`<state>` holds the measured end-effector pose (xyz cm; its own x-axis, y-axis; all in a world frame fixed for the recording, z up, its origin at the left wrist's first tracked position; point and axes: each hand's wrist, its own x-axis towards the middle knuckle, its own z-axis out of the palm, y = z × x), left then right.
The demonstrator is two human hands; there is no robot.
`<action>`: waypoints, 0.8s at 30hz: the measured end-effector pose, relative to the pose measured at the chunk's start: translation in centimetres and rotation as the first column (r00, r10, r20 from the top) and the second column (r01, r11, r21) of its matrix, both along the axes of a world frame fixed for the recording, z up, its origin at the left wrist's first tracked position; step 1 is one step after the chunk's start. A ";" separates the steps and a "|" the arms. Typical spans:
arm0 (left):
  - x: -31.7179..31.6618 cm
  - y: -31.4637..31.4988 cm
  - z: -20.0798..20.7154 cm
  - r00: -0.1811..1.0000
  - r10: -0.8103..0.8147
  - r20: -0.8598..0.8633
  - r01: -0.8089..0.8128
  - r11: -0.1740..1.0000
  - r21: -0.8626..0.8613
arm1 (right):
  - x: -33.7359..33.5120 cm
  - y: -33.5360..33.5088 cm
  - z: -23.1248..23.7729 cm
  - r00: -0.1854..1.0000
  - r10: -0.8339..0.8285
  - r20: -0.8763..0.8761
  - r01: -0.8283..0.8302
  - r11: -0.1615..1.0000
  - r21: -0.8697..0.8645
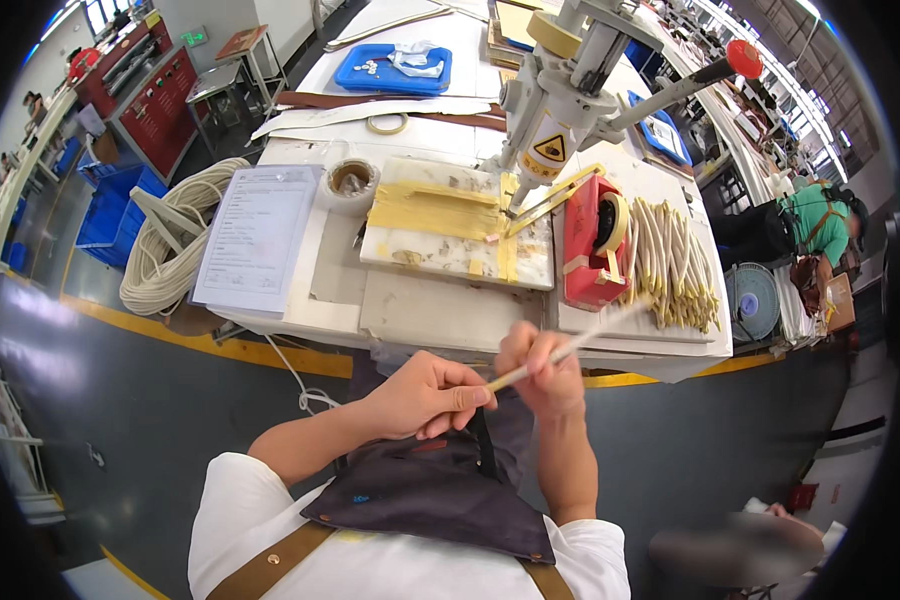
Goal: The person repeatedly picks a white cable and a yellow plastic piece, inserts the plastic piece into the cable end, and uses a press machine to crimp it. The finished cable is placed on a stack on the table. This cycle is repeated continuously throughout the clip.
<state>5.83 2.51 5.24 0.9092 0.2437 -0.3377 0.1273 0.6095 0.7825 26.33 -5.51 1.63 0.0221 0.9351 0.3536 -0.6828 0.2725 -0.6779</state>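
Note:
A short white cord [590,335] with a yellow-taped end slants up to the right in front of the table, its far end blurred. My left hand [432,396] is closed, pinching the taped end between thumb and fingers. My right hand [544,368] grips the same cord a little further along and is slightly smeared by motion. Beyond it, a bundle of similar cords [665,255] with yellow ends lies on the table's right side. Beside the bundle stands a red tape dispenser [581,268] with a roll of yellowish tape.
A hand press [555,110] with a red-knobbed lever rises over a white board [390,248] covered in yellow tape. To the left are a tape roll [351,183], a printed sheet [255,235] and a coil of white rope [155,285]. A blue tray [345,78] sits further back.

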 end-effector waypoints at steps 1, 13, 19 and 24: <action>0.0 -0.1 0.2 0.997 0.075 -0.036 -0.070 0.989 0.134 | 1.0 0.1 -0.1 0.990 -0.108 0.092 0.109 0.994 -0.015; -0.9 4.2 -2.8 0.949 0.312 0.056 -0.177 0.377 0.909 | 4.4 6.6 0.4 0.746 -0.515 0.421 0.657 0.669 -0.346; 3.4 8.2 -5.2 0.893 0.408 0.190 -0.168 -0.089 0.982 | 7.1 11.8 -2.1 0.313 -0.516 0.797 0.873 0.487 -0.028; 5.7 11.0 -7.6 0.878 0.421 0.228 -0.156 -0.198 0.968 | 7.6 13.8 -1.9 0.047 -0.375 0.926 0.925 0.367 0.102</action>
<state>11.57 13.55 -2.41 0.6075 0.6333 0.4794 0.3711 -0.7599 0.5337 33.96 8.29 -0.28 0.7320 0.6359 0.2445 0.4761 -0.2208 -0.8512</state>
